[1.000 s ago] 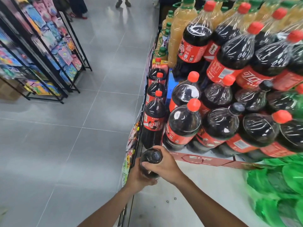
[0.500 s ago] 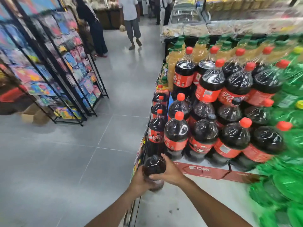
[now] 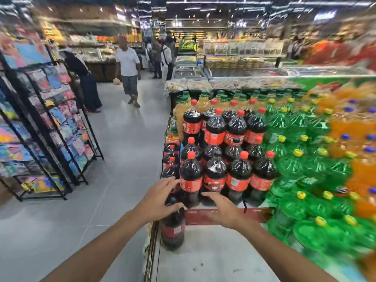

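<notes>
bottle in play: one cola bottle is stood upright low in the middle of the frame. It's parked right at the left edge of the white shelf top, just in front of the red cardboard tray that the stacked cola bottles are sat in.
left hand: the left hand is spread over the bottle's cap and shoulder with fingers splayed and nothing wrapped. Actual contact can't be made out tbh.
right hand: the right hand is held open, fingers straight, just right of the bottle over the tray lip. Nothing is gripped.
step, best guess: the bottle is getting lined up with the front row.
how it's done well: the base should be slid right, away from that edge, since the aisle floor is right below. Pushes are better given low on the body than at the cap, so it isn't tipped. The label should be turned out to match the row.
watch out: the front-row bottles are close and easily knocked, while the green bottles at the right are well apart.
</notes>
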